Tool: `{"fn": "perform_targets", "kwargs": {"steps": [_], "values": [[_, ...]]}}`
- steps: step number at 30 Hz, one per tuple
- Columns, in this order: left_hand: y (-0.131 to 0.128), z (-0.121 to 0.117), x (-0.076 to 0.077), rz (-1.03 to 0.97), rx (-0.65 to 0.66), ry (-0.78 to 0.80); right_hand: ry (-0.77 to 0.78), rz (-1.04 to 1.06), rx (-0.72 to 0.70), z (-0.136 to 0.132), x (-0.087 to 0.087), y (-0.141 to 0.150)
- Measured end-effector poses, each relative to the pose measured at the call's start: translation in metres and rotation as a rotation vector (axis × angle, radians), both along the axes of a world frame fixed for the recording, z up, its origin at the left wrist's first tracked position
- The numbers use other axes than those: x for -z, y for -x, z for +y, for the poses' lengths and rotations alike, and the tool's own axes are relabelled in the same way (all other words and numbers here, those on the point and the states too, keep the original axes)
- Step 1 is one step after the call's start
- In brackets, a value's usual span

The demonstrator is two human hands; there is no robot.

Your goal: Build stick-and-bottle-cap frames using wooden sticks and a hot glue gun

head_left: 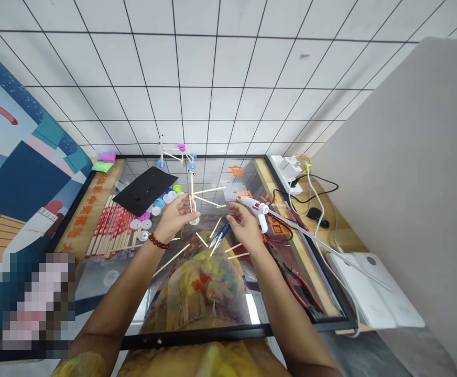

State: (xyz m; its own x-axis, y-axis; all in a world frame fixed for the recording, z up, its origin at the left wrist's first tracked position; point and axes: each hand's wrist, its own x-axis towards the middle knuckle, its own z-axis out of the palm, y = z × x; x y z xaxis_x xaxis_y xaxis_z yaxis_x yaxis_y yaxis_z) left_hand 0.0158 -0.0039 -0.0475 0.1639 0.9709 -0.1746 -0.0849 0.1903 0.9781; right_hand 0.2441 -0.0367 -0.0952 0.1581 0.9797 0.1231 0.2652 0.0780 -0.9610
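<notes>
My left hand (175,215) pinches a small frame of pale wooden sticks (192,184) at its lower end. Two sticks of the frame reach out to the right, toward my other hand. My right hand (244,222) hovers near their tips, thumb and fingers apart, with nothing visible between them. Just beyond it lies a white glue gun (254,203) with a long, thin glue stick out of its back. Blue-handled snips (224,230) and several loose cut sticks (171,260) lie on the glass between my forearms.
Bottle caps (156,211), a black sheet (145,189) and red-wrapped stick bundles (108,225) are at left. A stick model with blue caps (172,153) stands at the back. Long-handled pliers (297,283), a power strip (287,170) and cables are at right.
</notes>
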Motion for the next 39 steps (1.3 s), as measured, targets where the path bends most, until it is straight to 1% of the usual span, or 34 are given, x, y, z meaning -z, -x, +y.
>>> {"fn": "perform_targets", "kwargs": {"steps": [3,6,8,10,12,14,16,18,23,26,30,32,34,36,39], "values": [[-0.001,-0.001,-0.003,-0.05,-0.029,0.033,0.057,0.129,-0.042,0.007,0.0,0.005],[-0.002,-0.001,-0.004,-0.111,-0.013,0.032,0.142,0.321,-0.079,0.009,-0.01,0.008],[-0.002,-0.002,-0.004,-0.145,0.011,-0.017,0.188,0.465,-0.109,0.006,-0.021,0.006],[-0.001,-0.002,-0.004,-0.168,0.036,-0.099,0.223,0.609,-0.164,0.001,-0.031,0.002],[0.0,-0.002,-0.004,-0.175,0.072,-0.17,0.254,0.733,-0.254,-0.003,-0.039,-0.002],[0.001,-0.003,-0.003,-0.175,0.119,-0.208,0.272,0.808,-0.343,-0.006,-0.044,-0.005],[0.002,-0.003,-0.002,-0.168,0.165,-0.227,0.27,0.838,-0.39,-0.008,-0.047,-0.005],[0.002,-0.003,-0.001,-0.168,0.195,-0.244,0.273,0.853,-0.394,-0.01,-0.048,-0.003],[0.002,-0.002,0.001,-0.178,0.219,-0.318,0.326,0.894,-0.369,-0.013,-0.048,0.001],[0.003,-0.001,0.002,-0.181,0.231,-0.354,0.357,0.899,-0.361,-0.011,-0.044,-0.003],[0.005,-0.001,0.002,-0.183,0.253,-0.391,0.391,0.943,-0.305,-0.008,-0.039,-0.008],[0.005,-0.002,0.003,-0.186,0.267,-0.402,0.42,0.965,-0.333,-0.008,-0.038,-0.01],[0.005,-0.002,0.004,-0.19,0.279,-0.41,0.445,0.983,-0.396,-0.01,-0.04,-0.009],[0.004,-0.002,0.006,-0.199,0.29,-0.418,0.438,0.99,-0.444,-0.012,-0.042,-0.008],[0.004,-0.002,0.007,-0.208,0.299,-0.422,0.41,0.977,-0.463,-0.014,-0.045,-0.007]]}}
